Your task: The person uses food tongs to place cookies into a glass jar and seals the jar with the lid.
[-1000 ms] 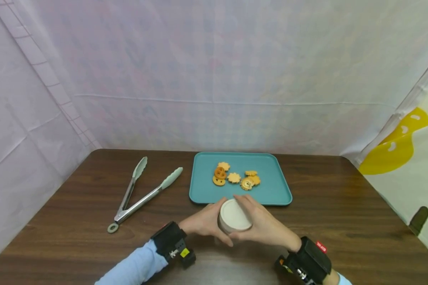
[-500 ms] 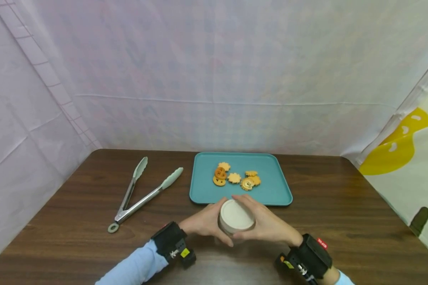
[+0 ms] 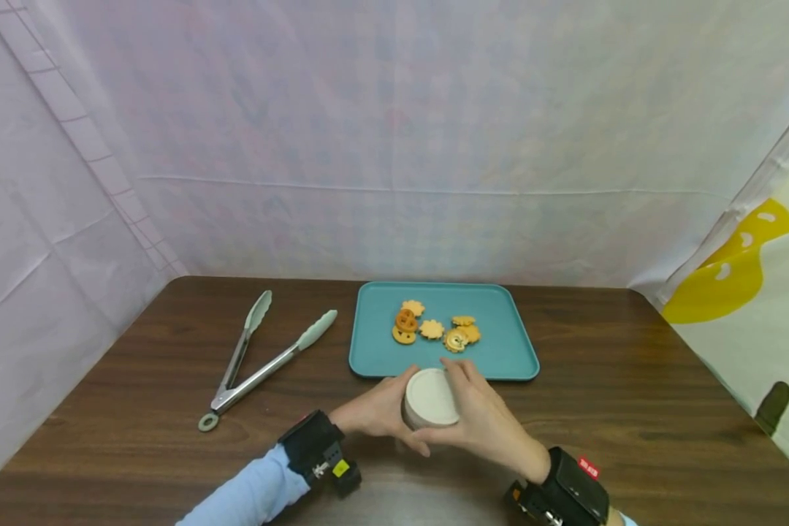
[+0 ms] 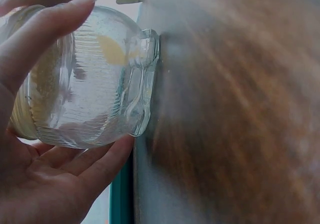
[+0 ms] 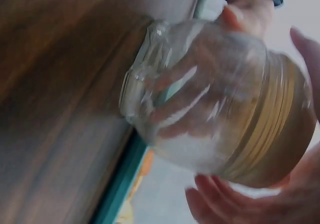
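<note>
A clear glass jar (image 4: 92,78) with ribbed sides stands close on the table in front of me, capped by a pale round lid (image 3: 427,398). My left hand (image 3: 381,408) grips the jar's side, thumb on one side and fingers on the other. The right hand (image 3: 489,420) curves round the lid's edge, thumb at the near side and fingers at the far side. In the right wrist view, those fingers (image 5: 225,199) lie around the lid end, and the left hand shows through the glass body. No contents show inside the jar.
Beyond the jar lies a teal tray (image 3: 513,358) bearing several biscuits (image 3: 432,329). Metal tongs (image 3: 256,378) with pale green tips lie spread at the left of the brown wooden table (image 3: 138,394). Pale cloth (image 3: 394,146) hangs along the back and sides.
My right hand has shifted round the lid: it opened slightly away half a second ago, and its fingers now cover the lid's right edge again, wrist lower. Left hand and jar stayed in place.
</note>
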The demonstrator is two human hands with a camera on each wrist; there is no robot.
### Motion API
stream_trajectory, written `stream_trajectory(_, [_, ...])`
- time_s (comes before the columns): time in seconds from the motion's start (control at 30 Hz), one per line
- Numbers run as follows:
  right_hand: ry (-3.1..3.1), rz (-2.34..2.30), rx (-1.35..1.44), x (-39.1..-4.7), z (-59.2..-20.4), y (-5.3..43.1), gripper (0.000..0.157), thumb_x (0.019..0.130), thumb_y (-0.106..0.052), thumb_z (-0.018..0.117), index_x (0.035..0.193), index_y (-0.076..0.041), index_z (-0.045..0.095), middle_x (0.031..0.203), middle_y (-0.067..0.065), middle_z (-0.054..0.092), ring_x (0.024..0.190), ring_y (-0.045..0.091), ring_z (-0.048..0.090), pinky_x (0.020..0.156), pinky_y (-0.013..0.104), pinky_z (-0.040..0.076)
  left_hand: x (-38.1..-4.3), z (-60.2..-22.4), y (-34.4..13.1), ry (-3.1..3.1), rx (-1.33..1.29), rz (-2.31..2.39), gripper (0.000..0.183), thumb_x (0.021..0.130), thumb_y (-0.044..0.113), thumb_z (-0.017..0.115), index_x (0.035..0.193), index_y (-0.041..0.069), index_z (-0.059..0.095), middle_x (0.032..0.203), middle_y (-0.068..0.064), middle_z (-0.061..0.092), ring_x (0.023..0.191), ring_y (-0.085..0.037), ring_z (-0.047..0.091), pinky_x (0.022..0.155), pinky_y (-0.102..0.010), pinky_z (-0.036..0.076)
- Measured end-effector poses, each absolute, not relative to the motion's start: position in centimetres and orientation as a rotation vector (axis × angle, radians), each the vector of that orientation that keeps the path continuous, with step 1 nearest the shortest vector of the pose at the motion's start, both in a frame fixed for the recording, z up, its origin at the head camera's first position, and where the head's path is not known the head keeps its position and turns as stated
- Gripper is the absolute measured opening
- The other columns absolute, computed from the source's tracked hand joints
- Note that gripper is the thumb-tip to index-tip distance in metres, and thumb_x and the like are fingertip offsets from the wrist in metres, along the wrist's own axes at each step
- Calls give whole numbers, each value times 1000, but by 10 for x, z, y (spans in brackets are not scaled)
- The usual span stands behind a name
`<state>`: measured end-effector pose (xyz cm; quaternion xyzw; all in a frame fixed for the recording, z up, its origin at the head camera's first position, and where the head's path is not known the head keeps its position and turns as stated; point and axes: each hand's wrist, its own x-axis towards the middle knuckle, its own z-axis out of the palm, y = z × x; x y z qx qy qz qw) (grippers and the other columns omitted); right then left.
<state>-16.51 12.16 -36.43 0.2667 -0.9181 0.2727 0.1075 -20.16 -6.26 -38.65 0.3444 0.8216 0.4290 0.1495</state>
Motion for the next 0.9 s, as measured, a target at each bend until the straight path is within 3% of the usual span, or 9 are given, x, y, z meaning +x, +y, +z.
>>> stream_trajectory(0.3, [-2662, 686, 737, -157, -363, 117, 93, 59, -45, 78, 127, 7, 42, 105, 8, 47, 88, 15, 50, 66, 28, 49, -202, -387, -63, 2322, 984, 1282, 83, 57, 19, 85, 124, 12, 36, 122, -5, 50, 108, -14, 49, 88, -25, 39])
stream_trajectory(0.6, [-2736, 957, 837, -162, -361, 123, 81, 63, -32, 78, 128, -1, 41, 116, 7, 45, 96, 21, 51, 72, 33, 48, -202, -388, -63, 2333, 968, 1273, 84, 56, 21, 85, 124, 14, 36, 121, -3, 50, 109, -14, 49, 89, -26, 38])
stream_trajectory(0.9, [-2753, 1196, 964, -171, -359, 135, 81, 69, -36, 75, 133, -5, 36, 124, 9, 42, 103, 25, 48, 76, 35, 46, -201, -388, -64, 2350, 991, 1260, 91, 57, 22, 85, 130, 11, 31, 124, -5, 47, 110, -15, 47, 90, -27, 38])
